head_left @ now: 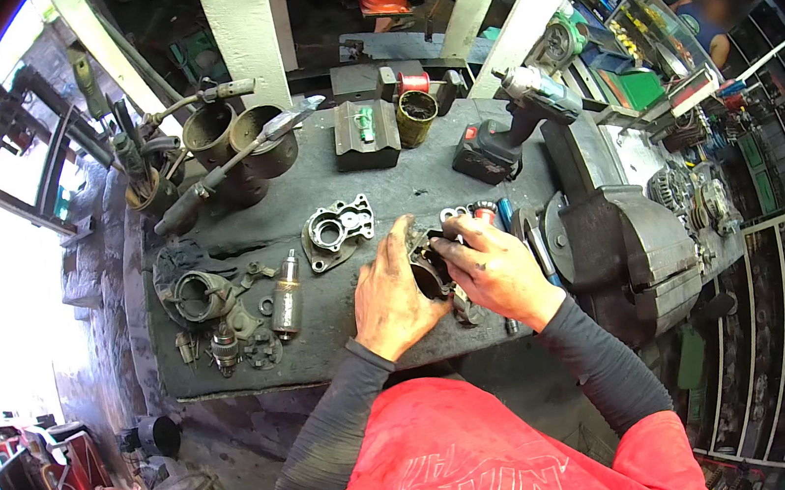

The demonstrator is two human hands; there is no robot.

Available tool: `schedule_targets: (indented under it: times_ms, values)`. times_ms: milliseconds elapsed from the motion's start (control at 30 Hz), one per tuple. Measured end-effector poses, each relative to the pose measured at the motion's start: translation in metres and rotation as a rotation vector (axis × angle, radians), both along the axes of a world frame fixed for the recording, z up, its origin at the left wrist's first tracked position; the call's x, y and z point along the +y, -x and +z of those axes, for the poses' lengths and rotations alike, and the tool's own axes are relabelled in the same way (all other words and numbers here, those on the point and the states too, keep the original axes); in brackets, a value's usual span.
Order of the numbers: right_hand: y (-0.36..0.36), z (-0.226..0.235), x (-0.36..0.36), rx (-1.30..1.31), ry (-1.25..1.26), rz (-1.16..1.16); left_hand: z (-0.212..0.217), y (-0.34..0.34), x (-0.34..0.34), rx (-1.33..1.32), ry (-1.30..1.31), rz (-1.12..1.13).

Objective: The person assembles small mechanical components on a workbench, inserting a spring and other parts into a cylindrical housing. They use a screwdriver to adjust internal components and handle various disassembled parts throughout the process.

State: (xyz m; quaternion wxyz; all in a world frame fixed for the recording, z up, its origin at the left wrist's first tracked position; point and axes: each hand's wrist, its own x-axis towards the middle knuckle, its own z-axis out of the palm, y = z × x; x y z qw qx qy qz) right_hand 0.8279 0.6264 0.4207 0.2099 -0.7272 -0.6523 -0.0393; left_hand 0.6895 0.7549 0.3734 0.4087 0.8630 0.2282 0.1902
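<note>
2 hands (442, 283) around dark cylindrical housing (429, 273)

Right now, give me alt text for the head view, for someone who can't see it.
Two greasy hands, left and right, grip a dark round metal part over a black workbench. Dismantled motor pieces lie left; a cordless drill lies behind.

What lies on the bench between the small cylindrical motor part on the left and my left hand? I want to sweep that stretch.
In the head view, between the cylindrical part and the left hand, the dark benchtop looks bare; a grey cast housing sits just behind.

Black part (430, 273), red shirt (461, 464)
</note>
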Motion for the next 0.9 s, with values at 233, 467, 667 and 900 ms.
schedule_targets:
  times_ms: [233,467,667,900]
  values:
    - [-0.003,0.01,0.008,-0.065,0.155,0.056,-0.009,-0.002,-0.014,-0.016,-0.127,0.11]
    - [-0.002,0.011,0.013,-0.138,0.136,0.081,-0.01,-0.002,-0.014,-0.035,-0.085,0.133]
    - [-0.001,0.011,0.017,-0.114,0.215,0.093,-0.014,-0.003,-0.014,-0.027,-0.086,0.124]
    - [-0.006,0.013,0.018,-0.178,0.204,0.181,-0.013,-0.003,-0.014,-0.088,-0.13,0.128]
